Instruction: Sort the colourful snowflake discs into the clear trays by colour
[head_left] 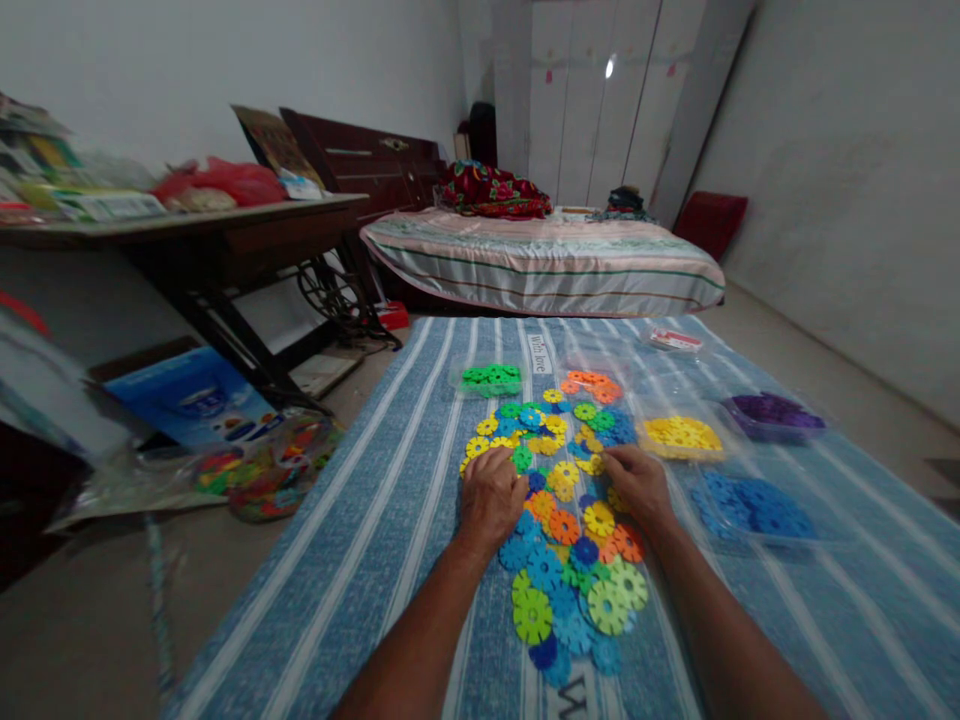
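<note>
A loose pile of notched plastic discs (564, 472) in yellow, blue, green and orange spreads over the striped cloth. At its left edge, my left hand (491, 492) is closed, fingers curled down over yellow discs; what they hold, if anything, is hidden. My right hand (639, 487) is closed at the right edge, with its fingertips against a yellow notched disc (596, 464). Large light green discs (609, 606) lie at the near end. Beyond my hands stand clear tubs of green discs (491, 378) and orange discs (592, 384).
To the right are tubs of yellow discs (682, 436), purple discs (776, 412) and blue discs (754, 507). A small clear package (675, 340) lies at the far right of the striped cloth (352, 540). A bed (540, 260) stands beyond, a sewing-machine table (225, 220) left.
</note>
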